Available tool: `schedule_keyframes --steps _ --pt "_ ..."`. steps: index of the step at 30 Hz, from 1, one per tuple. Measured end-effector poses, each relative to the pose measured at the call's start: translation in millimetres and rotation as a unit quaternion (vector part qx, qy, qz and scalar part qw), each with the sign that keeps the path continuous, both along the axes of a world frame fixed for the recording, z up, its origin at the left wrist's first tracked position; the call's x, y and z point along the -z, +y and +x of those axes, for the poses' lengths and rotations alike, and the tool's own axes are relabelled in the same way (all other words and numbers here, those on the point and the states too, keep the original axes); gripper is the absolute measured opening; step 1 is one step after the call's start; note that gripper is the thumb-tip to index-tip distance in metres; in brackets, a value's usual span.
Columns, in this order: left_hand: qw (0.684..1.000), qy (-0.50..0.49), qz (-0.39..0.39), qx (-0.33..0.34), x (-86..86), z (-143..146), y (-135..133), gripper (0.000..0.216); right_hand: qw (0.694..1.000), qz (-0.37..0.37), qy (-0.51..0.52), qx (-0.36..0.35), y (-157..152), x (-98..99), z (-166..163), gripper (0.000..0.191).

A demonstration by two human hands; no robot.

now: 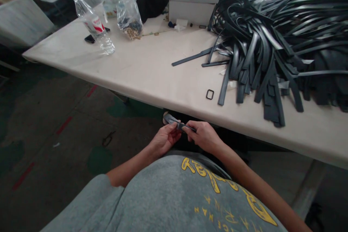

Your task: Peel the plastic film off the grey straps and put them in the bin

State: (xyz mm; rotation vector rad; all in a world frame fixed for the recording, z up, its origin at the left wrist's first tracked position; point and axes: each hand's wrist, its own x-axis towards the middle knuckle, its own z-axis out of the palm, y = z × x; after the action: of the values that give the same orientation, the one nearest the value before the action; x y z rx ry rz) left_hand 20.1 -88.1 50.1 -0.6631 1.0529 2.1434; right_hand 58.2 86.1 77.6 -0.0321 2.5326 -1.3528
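Just off the near edge of the surface (146, 67), before the person's grey shirt (152, 199), a slim dark strip (180, 125) was held up between two bare hands. Left hand (165, 139): thumb and fingertips pinched on it, remaining fingers curled below. Right hand (204, 136): thumb pressed along it, fingers bent around a dark length that ran in beneath them. A greyish piece (169, 117) jutted past the left fingers; whether it belonged to the strip could not be told.

Handling, judged by eye: probably light, well within a fingertip pinch. Straps of similar colour in the heap (251, 56) looped over one another, ends lying flat, which suggested stuff that bent readily yet sprang back and might twist. Their sheen hinted at a smooth, somewhat slippery face, so a firm pinch seemed better than a loose grip. Breakage looked unlikely; creases or scuffs seemed the likelier harm. Best hold: flat faces, thumb above and fingers below, hands close together so the short span between them would not flex.

On the surface, a black rectangular ring (207, 94) lay near the strap ends, well apart from both hands. Thin, stiff-looking, probably easiest to lift by its outer sides. One loose strap (189, 57) stuck out leftward from the heap.
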Motion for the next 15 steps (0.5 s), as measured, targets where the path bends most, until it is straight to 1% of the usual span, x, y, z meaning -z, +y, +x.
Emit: schedule_keyframes --steps 2,3,5,6,7,8,9,11,13,14,15 --pt "1.000 -0.018 0.004 0.021 -4.3 0 1 0.010 0.998 -0.062 -0.002 0.014 -3 6.6 -7 0.040" --pt "0.999 -0.029 0.006 0.025 -7.2 0 -1 0.014 0.994 -0.102 0.004 0.037 -1 9.7 -9 0.042" --pt "0.999 -0.042 0.013 0.024 -13.3 -2 -7 0.018 0.979 -0.169 0.032 0.113 11 15.1 -9 0.046" --pt "0.999 -0.043 0.017 0.021 -16.1 -3 -10 0.019 0.970 -0.184 0.052 0.153 19 17.1 -8 0.046" --pt "0.999 -0.043 0.021 0.017 -18.4 -4 -14 0.019 0.963 -0.184 0.075 0.182 27 18.5 -5 0.044" --pt "0.999 -0.043 0.025 0.015 -20.2 -4 -17 0.019 0.961 -0.172 0.101 0.193 33 19.0 -1 0.040" --pt "0.999 -0.045 0.027 0.013 -21.1 -3 -18 0.019 0.962 -0.154 0.133 0.183 36 18.7 2 0.035" --pt "0.998 -0.050 0.027 0.014 -21.0 -2 -17 0.017 0.963 -0.123 0.210 0.112 34 16.5 10 0.030" --pt "0.998 -0.058 0.023 0.017 -19.2 2 -12 0.016 0.954 -0.113 0.276 0.012 23 14.5 15 0.036" --pt "0.997 -0.062 0.024 0.024 -18.4 4 -9 0.015 0.948 -0.112 0.296 -0.028 16 14.5 17 0.038" --pt "0.997 -0.063 0.027 0.033 -18.0 6 -7 0.014 0.942 -0.113 0.310 -0.054 8 15.4 17 0.038"
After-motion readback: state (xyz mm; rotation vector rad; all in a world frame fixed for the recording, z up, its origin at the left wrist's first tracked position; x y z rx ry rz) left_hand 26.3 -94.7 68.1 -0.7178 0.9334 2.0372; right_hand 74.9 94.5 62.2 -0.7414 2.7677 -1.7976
